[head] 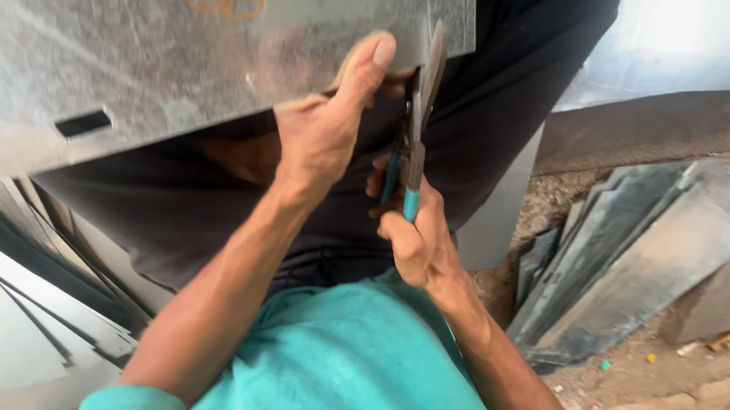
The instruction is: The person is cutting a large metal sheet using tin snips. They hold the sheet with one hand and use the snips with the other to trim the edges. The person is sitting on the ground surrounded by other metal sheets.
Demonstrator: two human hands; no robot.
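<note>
Two hands at work: left hand (323,132) clamps the galvanized sheet (134,48) edge, steadying it; right hand (411,230) squeezes teal-handled snips (415,122) biting that edge.

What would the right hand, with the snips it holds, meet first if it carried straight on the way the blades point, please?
The right hand drives the teal-handled snips up into the galvanised metal sheet. The blades already sit at its edge, so more sheet comes first, though depth is hard to judge.
</note>
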